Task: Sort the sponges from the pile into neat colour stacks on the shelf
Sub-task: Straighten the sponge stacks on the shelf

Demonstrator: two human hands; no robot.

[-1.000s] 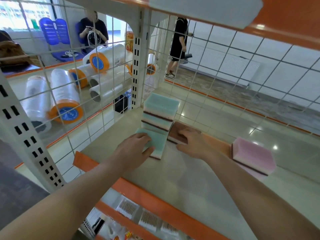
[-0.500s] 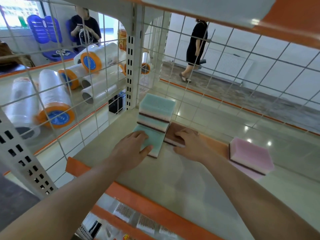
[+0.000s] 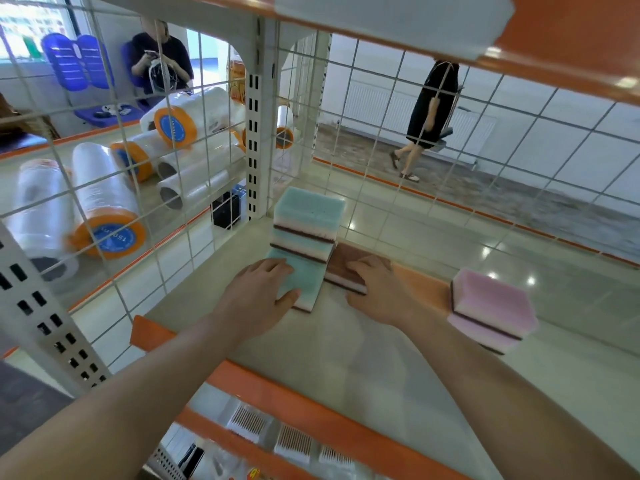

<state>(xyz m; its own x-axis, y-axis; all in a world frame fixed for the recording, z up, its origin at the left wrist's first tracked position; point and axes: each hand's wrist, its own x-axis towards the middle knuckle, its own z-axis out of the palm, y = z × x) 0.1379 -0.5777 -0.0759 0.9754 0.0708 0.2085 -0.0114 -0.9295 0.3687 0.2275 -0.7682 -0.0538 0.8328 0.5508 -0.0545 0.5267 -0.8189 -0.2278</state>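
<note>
In the head view, the left hand point(image 3: 258, 296) lies flat with fingers spread on a flat teal sponge point(image 3: 300, 278), which sits at the foot of the stacked teal sponges point(image 3: 308, 221). The right hand point(image 3: 377, 289) rests, fingers relaxed, on a brown-topped sponge point(image 3: 348, 263) just beside it. To do this well, each should be squared by pushing evenly — not lifted. The white wire mesh wall point(image 3: 145, 188) crowds the left; the beige shelf point(image 3: 346, 355) is open toward its orange front lip point(image 3: 304, 407), and a pink sponge stack point(image 3: 491, 306) stands well apart.

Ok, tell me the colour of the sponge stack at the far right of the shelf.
Pink, each sponge with a dark scrubbing layer underneath; the head view shows it.
</note>
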